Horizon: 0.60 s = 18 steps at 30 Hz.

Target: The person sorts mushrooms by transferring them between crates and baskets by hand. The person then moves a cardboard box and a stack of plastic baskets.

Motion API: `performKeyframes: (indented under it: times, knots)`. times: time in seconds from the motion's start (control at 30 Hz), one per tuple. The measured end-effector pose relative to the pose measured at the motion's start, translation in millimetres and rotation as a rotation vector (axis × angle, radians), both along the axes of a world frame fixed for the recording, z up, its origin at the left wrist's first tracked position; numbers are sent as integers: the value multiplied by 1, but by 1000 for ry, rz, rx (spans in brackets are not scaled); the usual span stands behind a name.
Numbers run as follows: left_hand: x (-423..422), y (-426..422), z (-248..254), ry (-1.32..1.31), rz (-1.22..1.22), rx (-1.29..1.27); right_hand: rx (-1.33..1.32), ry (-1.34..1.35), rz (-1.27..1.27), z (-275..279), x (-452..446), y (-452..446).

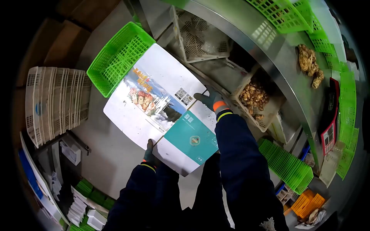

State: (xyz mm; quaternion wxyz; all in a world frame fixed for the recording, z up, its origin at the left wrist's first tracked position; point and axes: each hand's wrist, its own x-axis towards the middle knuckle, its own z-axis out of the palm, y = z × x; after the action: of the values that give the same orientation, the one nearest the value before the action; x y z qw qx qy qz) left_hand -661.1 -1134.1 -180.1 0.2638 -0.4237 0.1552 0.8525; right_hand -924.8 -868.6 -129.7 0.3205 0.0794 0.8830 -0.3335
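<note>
A large flattened cardboard box [154, 104], white with a printed picture and a teal panel, is held out in front of my body. My left hand [149, 154], in a dark glove, grips its lower left edge with the thumb on top. At the right edge, near the printed codes, my right hand [208, 99], gloved with an orange cuff, is closed on the cardboard. The fingers beneath the box are hidden. A green plastic basket [119, 57] lies beyond the far left edge of the cardboard, partly covered by it.
Stacked pale crates [58, 104] stand at the left. A metal table [285, 54] curves along the right, bearing knobbly brown roots [309, 63] and a red scale [329, 119]. Below are a crate of roots [252, 96], a pale crate [198, 38] and stacked green baskets [285, 165].
</note>
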Motion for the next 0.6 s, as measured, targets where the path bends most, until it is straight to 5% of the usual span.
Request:
performKeyframes:
  times: [0.13, 0.17, 0.27, 0.33, 0.47, 0.6]
  knots:
    - [-3, -16, -45, 128, -106, -21, -159, 5, -152, 8, 15, 27]
    - [-17, -18, -43, 145, -112, -24, -294, 210, -179, 2, 25, 41]
    - [-49, -25, -31, 110, -299, -241, -225, 74, -355, 11, 61, 75]
    - [-77, -16, -10, 225, -264, -606, -199, 76, -511, 6, 93, 89]
    - [-143, -39, 5, 229, -643, -686, -502, 5, -869, -23, 165, 100]
    - [-171, -53, 17, 388, -579, -921, -592, -33, -976, -24, 182, 65]
